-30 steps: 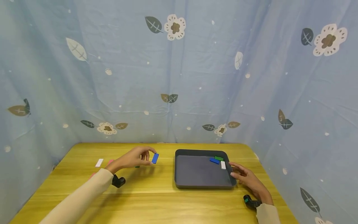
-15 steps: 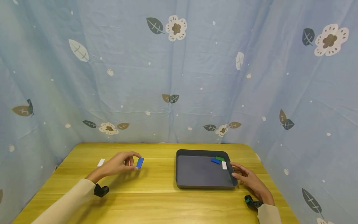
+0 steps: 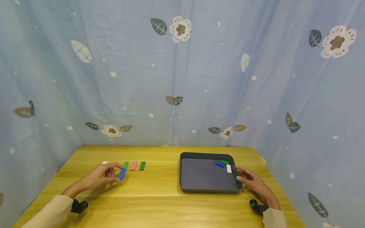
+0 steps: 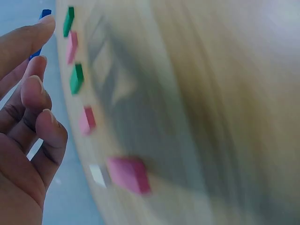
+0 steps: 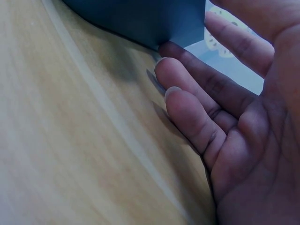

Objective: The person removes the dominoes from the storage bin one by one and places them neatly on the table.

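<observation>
My left hand (image 3: 98, 176) pinches a flat blue rectangular block (image 3: 122, 174) between thumb and fingertips, held tilted by the row of blocks. That row has a white block (image 3: 105, 162), a pink block (image 3: 115, 167), a light green block (image 3: 125, 165), another pink block (image 3: 133, 166) and a dark green block (image 3: 142, 166). In the left wrist view, one more pink block (image 4: 129, 176) lies nearer the wrist; the hand hides it in the head view. My right hand (image 3: 255, 183) holds the right rim of the dark grey tray (image 3: 211, 190), its lower fingers outside the wall.
Inside the tray, at its back right, lie a blue block (image 3: 220, 164), a green block (image 3: 224, 161) and a white block (image 3: 229, 168). They rest on a yellow wood-grain table (image 3: 159, 209). Behind it hangs a blue patterned curtain (image 3: 142, 79).
My left hand has moved left and toward me with the blue block, bringing it beside the row. More of the row now shows. My right hand stays at the tray.
</observation>
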Tool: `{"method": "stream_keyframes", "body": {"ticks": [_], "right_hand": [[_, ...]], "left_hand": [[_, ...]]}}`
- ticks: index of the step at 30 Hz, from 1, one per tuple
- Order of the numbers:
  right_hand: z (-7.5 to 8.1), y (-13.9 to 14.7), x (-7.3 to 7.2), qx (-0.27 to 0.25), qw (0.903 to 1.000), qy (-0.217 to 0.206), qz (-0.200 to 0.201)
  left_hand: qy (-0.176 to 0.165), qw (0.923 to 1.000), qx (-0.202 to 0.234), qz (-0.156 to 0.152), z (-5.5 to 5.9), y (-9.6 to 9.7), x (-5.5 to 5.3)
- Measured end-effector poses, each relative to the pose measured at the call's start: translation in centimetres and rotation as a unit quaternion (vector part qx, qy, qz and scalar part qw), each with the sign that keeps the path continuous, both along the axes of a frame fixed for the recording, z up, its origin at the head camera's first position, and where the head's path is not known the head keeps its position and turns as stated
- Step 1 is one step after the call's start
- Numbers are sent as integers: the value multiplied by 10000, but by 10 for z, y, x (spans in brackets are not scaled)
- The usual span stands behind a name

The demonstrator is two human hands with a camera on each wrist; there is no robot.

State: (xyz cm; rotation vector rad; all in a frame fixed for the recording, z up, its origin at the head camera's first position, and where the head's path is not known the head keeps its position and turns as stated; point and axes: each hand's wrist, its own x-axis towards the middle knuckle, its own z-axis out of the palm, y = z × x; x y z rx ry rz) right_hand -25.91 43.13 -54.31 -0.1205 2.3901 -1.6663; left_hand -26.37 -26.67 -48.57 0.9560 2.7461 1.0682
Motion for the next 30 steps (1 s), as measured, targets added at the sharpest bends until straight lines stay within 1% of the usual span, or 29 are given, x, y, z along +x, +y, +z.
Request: {"method": "stream_keyframes", "body": {"ticks": [2, 4, 9, 13, 16, 20, 23, 27, 30], "right_hand": [[1, 1, 0, 17, 10000, -33, -70], [2, 2, -1, 18, 9999, -48, -126], [2, 1, -1, 74, 9999, -57, -120], [1, -1, -1, 139, 9999, -18, -72], [1, -2, -1, 156, 9998, -46, -110], [1, -2, -2, 135, 9997, -81, -181], [0, -2, -3, 143, 9998, -50, -159], [0, -1, -2, 178, 9997, -27, -147], [-1, -2, -2, 219, 9996, -7, -170]], "left_hand": [[10, 10000, 16, 66, -1, -8, 3], [-69, 9998, 24, 182, -3, -15, 6], [-293, 9983, -121, 490, -8, -29, 11], [-259, 9974, -237, 631, -12, -37, 14], [-268, 9970, -252, 678, -14, -41, 15], [-384, 9960, -278, 753, -16, -45, 15], [-522, 9946, -332, 829, -17, -46, 15], [-713, 9930, -372, 868, -18, -47, 15], [-749, 9926, -419, 856, -18, -47, 16]]}}
